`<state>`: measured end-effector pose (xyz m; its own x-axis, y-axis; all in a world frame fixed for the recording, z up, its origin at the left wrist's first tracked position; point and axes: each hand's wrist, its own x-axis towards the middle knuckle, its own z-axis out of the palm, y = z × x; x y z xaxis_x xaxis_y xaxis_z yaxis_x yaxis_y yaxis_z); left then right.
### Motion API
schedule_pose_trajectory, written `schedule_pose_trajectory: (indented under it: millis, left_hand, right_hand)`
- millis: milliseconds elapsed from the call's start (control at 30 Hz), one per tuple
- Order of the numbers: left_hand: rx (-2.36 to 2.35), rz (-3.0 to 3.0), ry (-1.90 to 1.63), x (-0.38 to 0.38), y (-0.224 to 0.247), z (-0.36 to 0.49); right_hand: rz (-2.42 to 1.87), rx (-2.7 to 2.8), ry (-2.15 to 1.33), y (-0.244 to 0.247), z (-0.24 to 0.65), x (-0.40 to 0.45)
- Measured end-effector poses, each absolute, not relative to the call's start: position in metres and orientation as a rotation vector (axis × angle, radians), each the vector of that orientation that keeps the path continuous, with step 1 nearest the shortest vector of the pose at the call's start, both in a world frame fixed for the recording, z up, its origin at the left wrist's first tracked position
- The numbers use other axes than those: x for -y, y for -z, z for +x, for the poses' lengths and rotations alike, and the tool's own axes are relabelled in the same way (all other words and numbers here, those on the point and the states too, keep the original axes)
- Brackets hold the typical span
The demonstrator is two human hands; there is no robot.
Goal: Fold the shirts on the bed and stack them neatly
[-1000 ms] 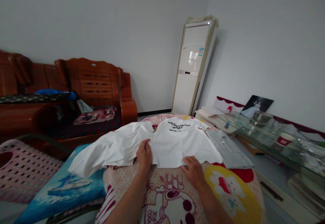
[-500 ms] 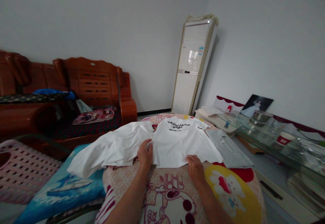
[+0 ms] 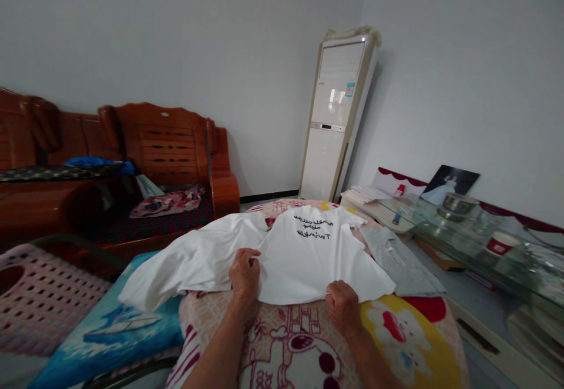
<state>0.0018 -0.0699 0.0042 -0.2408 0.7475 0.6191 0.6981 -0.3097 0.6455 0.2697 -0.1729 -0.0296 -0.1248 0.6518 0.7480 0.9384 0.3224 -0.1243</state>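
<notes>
A white T-shirt (image 3: 299, 265) with black script lettering lies spread over the patterned cover, its hem towards me. At its left edge, my left hand (image 3: 244, 272) is closed, fingers curled on the fabric. My right hand (image 3: 342, 305) pinches the hem right of the middle, knuckles up. Another white garment (image 3: 200, 254) lies rumpled on the left, partly alongside the T-shirt and hanging past the cover's edge. To the right rests a folded grey garment (image 3: 403, 262), partly covered by the T-shirt.
The cartoon-print cover (image 3: 264, 348) drapes a rounded surface. At left are a pink woven basket (image 3: 48, 301), a blue cushion (image 3: 132, 324) and a wooden sofa (image 3: 171, 142). A glass-topped cabinet (image 3: 467, 242) holds a paper cup (image 3: 502, 245) and metal bowl (image 3: 458, 204). An air conditioner (image 3: 330, 118) stands behind.
Both hands have drawn the T-shirt's hem nearer to me, and the cloth is stretched flatter. More of its lettering shows. My left hand has shifted slightly left.
</notes>
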Motion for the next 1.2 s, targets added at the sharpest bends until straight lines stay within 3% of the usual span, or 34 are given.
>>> schedule_pose_trajectory:
  millis: [833,1000,1200]
  left_hand:
    - [-1.849,1.935,-1.594,0.067,0.003,0.003]
    - [-1.865,1.952,-1.297,0.067,-0.001,0.008]
    - [-1.216,1.996,-1.201,0.097,-0.022,0.057]
  right_hand:
    - [-1.54,2.128,0.164,0.019,0.244,0.194]
    - [-1.538,2.109,0.087,0.019,0.243,0.194]
    - [-1.45,1.746,-0.321,0.017,0.248,0.189]
